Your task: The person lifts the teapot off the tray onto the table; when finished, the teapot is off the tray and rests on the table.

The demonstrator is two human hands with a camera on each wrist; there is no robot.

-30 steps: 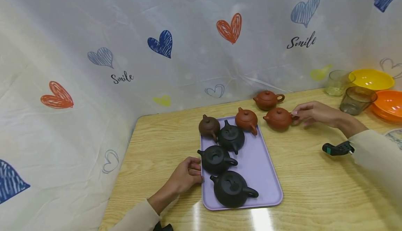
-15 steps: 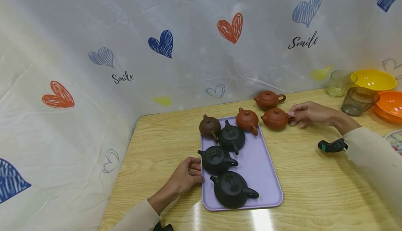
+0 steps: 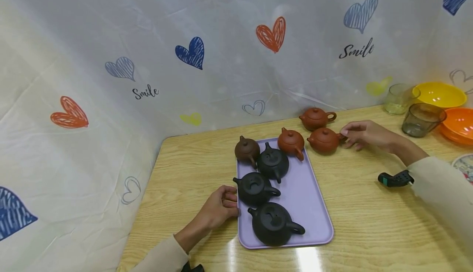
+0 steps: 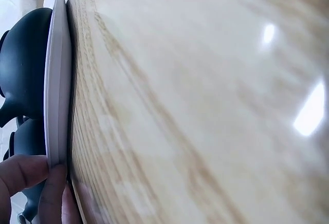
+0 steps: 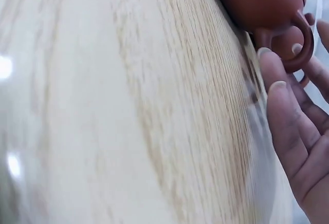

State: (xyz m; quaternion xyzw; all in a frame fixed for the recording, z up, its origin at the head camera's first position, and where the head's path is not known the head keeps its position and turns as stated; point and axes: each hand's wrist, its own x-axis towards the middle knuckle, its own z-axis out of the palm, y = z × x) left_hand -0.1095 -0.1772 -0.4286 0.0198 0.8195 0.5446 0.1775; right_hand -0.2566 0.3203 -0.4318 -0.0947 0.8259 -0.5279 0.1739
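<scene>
Wood-grain surface; left hand, grip nearly closed, pinches lilac tray rim at nine o'clock; right hand, grip loosely curled, holds red teapot by handle, tray's one o'clock.

The person wears a long, loose right sleeve of plain cream-coloured cloth and a similar left sleeve. Beside the right cuff there is a slim, curved, black device with a small green rectangle. Near the left cuff, a black piece is partly visible.
</scene>
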